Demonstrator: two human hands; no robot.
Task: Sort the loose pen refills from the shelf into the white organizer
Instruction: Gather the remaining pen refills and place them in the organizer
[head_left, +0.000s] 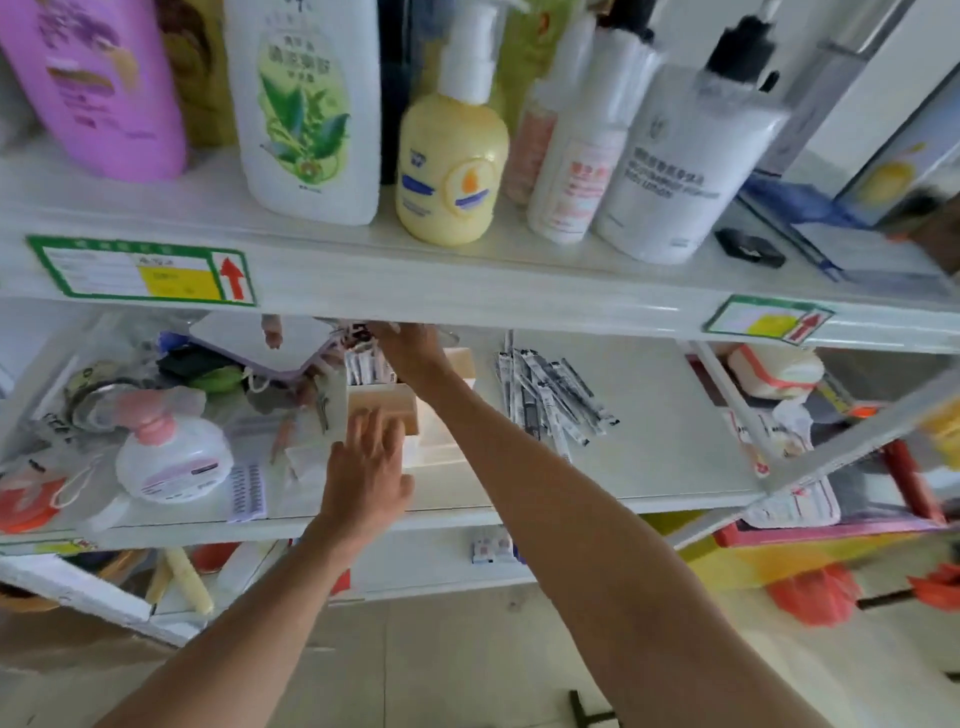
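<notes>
**Mid-sort: right hand at the organizer, loose pile still waiting**

Left to right across the middle shelf:

- Left of frame: clutter, including a pink-capped pump bottle (174, 457). Not part of the job.
- Centre-left: left hand (366, 470) is open, fingers spread flat, resting on or just over the near end of the white organizer (441, 452). Holds nothing. Reads as steadying the box.
- Centre: the organizer runs front to back on the shelf. A batch of refills (366, 366) already stands in its far compartment, just under the upper shelf's edge.
- Centre, upper: right hand (415, 353) is reached in deep over that far compartment, right beside the standing refills. Its fingers are hidden by the shelf lip and by the hand itself, so I can't tell if it's closed on refills or empty.
- Centre-right: loose pen refills (550, 395) lie in a fanned pile on the bare shelf, apart from the organizer, untouched by either hand.

Judgement: step in hand is dropping or settling a batch into the far compartment. Task partly done, sizeable pile left.

Next move calls for: right hand out and over to the pile, pinch a bundle with ends aligned, keep the left hand bracing the organizer so it doesn't slide.
</notes>
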